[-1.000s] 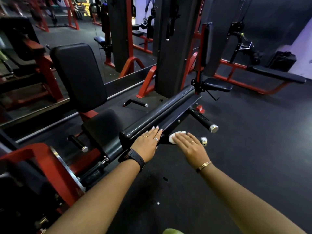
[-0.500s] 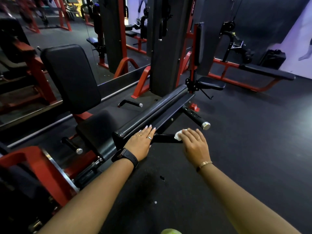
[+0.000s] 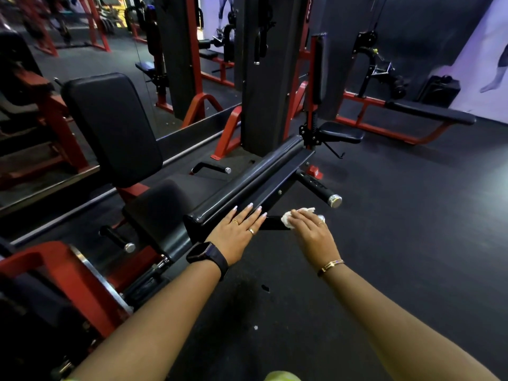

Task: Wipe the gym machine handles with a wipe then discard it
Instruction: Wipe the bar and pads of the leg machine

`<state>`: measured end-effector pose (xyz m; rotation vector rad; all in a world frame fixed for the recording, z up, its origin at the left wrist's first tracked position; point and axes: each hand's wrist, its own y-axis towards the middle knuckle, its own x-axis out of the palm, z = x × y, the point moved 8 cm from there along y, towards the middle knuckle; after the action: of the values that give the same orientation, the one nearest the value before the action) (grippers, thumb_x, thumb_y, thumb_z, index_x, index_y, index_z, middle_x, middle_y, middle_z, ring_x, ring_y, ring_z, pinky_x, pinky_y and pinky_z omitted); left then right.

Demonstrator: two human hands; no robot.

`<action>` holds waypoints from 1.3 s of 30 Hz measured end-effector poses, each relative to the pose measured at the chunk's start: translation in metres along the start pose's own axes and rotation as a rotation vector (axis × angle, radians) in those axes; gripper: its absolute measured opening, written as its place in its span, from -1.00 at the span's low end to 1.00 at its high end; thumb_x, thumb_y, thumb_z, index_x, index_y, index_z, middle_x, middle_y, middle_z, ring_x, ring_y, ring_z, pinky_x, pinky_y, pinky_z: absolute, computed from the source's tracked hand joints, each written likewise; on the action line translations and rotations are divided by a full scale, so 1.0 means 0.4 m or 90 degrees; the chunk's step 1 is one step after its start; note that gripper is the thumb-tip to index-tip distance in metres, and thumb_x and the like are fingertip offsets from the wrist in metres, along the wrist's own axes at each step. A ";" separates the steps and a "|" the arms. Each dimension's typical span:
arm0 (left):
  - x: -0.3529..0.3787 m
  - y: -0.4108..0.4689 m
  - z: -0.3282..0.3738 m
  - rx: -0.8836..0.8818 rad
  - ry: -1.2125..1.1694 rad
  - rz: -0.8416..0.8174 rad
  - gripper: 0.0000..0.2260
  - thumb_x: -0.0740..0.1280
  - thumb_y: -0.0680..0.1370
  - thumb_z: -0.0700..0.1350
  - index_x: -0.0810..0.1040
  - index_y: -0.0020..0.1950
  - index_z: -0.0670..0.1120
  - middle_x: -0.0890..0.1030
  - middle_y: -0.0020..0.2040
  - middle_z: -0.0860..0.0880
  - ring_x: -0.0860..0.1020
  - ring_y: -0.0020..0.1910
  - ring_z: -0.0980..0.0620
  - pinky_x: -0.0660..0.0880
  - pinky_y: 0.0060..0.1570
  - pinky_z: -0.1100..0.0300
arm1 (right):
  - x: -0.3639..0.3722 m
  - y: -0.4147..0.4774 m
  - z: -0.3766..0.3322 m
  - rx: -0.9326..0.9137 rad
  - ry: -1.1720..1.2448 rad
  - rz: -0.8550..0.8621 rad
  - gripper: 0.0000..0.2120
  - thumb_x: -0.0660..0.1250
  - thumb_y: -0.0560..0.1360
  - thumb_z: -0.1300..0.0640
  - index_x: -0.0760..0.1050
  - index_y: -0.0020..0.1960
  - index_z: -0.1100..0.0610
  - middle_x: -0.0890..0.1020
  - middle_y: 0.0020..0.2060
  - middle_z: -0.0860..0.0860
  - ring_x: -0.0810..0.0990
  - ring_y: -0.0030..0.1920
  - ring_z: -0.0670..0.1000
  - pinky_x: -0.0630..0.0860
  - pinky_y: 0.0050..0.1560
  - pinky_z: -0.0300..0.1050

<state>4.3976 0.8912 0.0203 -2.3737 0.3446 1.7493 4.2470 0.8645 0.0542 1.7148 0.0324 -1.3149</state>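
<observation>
Hands at the near end of a red-and-black gym machine (image 3: 110,127).
Our left hand (image 3: 237,229) lies flat, fingers straight, on the black roller pad (image 3: 247,185). Just to its right, our right hand (image 3: 310,235) curls over a crumpled white wipe (image 3: 286,219), holding it against the short black handle (image 3: 272,223) that juts from the pad's frame; another chrome-capped handle (image 3: 319,188) sits farther off.

Dark rubber floor (image 3: 412,243) spreads to the right. Far right, a long black padded bench (image 3: 428,112) sits on a red frame (image 3: 362,99). Just behind it is a black box (image 3: 439,90), perhaps a speaker, beside a pale wall poster (image 3: 483,50). A tall black column (image 3: 261,92) stands far centre. Red-framed machines (image 3: 90,28) blur far left.
</observation>
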 end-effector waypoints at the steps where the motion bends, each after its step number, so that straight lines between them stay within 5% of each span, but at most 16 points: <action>1: 0.000 0.000 -0.001 0.001 -0.001 -0.003 -0.31 0.11 0.61 -0.16 -0.38 0.48 -0.05 -0.27 0.54 -0.02 -0.25 0.52 -0.03 -0.22 0.46 -0.01 | -0.004 0.011 -0.015 0.005 0.009 0.015 -0.65 0.56 0.17 0.41 0.63 -0.09 0.20 0.68 -0.04 0.09 0.62 0.08 0.17 0.54 0.09 0.04; 3: -0.001 0.002 -0.001 0.010 -0.013 -0.016 -0.31 0.12 0.60 -0.16 -0.35 0.50 -0.05 -0.25 0.55 -0.02 -0.23 0.53 -0.02 -0.19 0.47 0.00 | 0.008 0.020 -0.044 0.004 -0.009 0.009 -0.72 0.58 0.17 0.37 0.62 -0.18 0.18 0.69 -0.07 0.07 0.62 0.07 0.20 0.57 0.06 0.09; 10: 0.001 0.003 -0.001 0.018 -0.053 -0.041 -0.30 0.15 0.59 -0.15 -0.31 0.52 -0.04 -0.21 0.56 -0.01 -0.20 0.53 -0.01 -0.12 0.49 0.04 | 0.051 -0.006 -0.055 0.078 -0.039 0.029 -0.55 0.51 0.24 0.42 0.52 0.09 0.19 0.64 0.09 0.12 0.57 0.17 0.19 0.37 0.27 0.19; 14: 0.002 0.005 -0.005 0.013 -0.067 -0.029 -0.31 0.14 0.59 -0.17 -0.29 0.53 -0.03 -0.20 0.56 0.00 -0.19 0.53 -0.01 -0.12 0.49 0.04 | 0.039 -0.024 -0.062 -0.059 -0.039 0.027 -0.63 0.19 0.46 0.35 0.54 0.21 0.17 0.59 0.18 0.10 0.50 0.26 0.15 0.24 0.42 0.09; 17: 0.005 0.007 -0.007 0.016 -0.077 -0.022 -0.32 0.12 0.59 -0.19 -0.27 0.53 -0.03 -0.18 0.56 0.00 -0.18 0.53 -0.01 -0.12 0.49 0.04 | 0.003 -0.045 -0.006 -0.115 -0.071 0.037 -0.65 0.17 0.49 0.34 0.54 0.22 0.19 0.58 0.20 0.10 0.52 0.24 0.12 0.21 0.41 0.05; 24: 0.005 0.010 -0.008 0.015 -0.083 -0.016 -0.33 0.12 0.60 -0.19 -0.28 0.53 -0.01 -0.18 0.56 0.01 -0.20 0.53 -0.01 -0.16 0.48 0.05 | -0.030 -0.100 0.057 0.081 -0.046 0.146 -0.66 0.24 0.46 0.38 0.51 0.22 0.24 0.57 0.20 0.14 0.49 0.27 0.14 0.22 0.43 0.03; 27: 0.006 0.012 -0.008 0.017 -0.077 -0.019 -0.33 0.12 0.60 -0.18 -0.30 0.52 -0.02 -0.19 0.56 0.01 -0.20 0.53 -0.01 -0.15 0.48 0.04 | -0.017 -0.110 0.064 0.129 -0.055 0.076 -0.59 0.21 0.48 0.31 0.41 0.32 0.16 0.50 0.29 0.09 0.38 0.36 0.10 0.21 0.44 0.10; 32: 0.000 0.010 -0.005 0.015 -0.075 -0.013 -0.33 0.11 0.60 -0.17 -0.31 0.51 -0.01 -0.19 0.56 0.01 -0.18 0.53 -0.01 -0.16 0.48 0.06 | 0.007 -0.037 0.101 0.333 0.037 -0.062 -0.49 0.02 0.52 -0.07 0.46 0.29 0.21 0.53 0.25 0.15 0.54 0.19 0.21 0.47 0.17 0.12; 35: -0.004 0.010 -0.004 0.015 -0.078 -0.014 -0.32 0.12 0.60 -0.15 -0.36 0.47 0.00 -0.19 0.56 0.02 -0.19 0.53 0.00 -0.18 0.47 0.07 | 0.000 -0.072 0.095 0.342 0.028 -0.024 -0.52 0.07 0.52 0.00 0.44 0.29 0.28 0.53 0.23 0.21 0.57 0.15 0.22 0.54 0.06 0.11; 39: -0.004 0.010 -0.005 0.014 -0.088 -0.013 -0.33 0.12 0.61 -0.15 -0.32 0.50 0.00 -0.18 0.56 0.02 -0.19 0.53 0.00 -0.18 0.47 0.08 | 0.006 -0.105 0.071 0.264 -0.027 -0.001 -0.57 0.10 0.54 0.11 0.33 0.37 0.23 0.44 0.33 0.20 0.40 0.34 0.21 0.36 0.23 0.24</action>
<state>4.3977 0.8871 0.0225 -2.2183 0.3158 1.8775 4.2053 0.8676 0.0259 2.0287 -0.2821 -1.4303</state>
